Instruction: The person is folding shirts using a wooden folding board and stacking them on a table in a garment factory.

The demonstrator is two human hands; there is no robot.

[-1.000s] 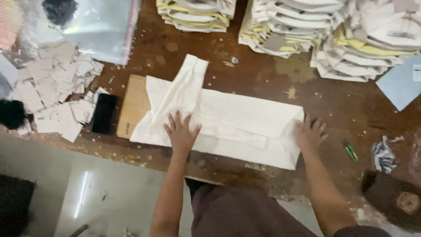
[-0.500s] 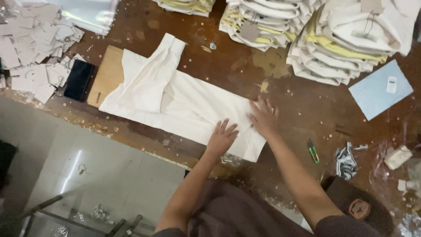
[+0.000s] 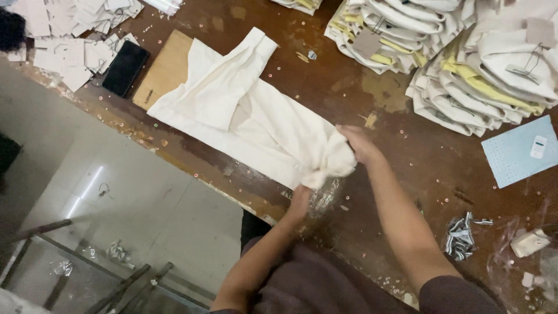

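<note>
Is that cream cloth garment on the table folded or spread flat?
Partly folded: the cream cloth garment has a sleeve turned inward, and both hands bunch its near end.

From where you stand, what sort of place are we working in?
Probably a garment finishing or packing workshop. Stacks of folded cream garments with hang tags crowd the worn brown wooden table, a heap of loose pale card tags lies at one corner, and both hands gather a cream cloth garment.

Cream-white garment (image 3: pixel 244 116) is laid flat, diagonal across the brown table, folded lengthwise, one sleeve folded over the body at the upper end. Its lower-right end is bunched and lifted off the surface, near the table's front edge.
</note>
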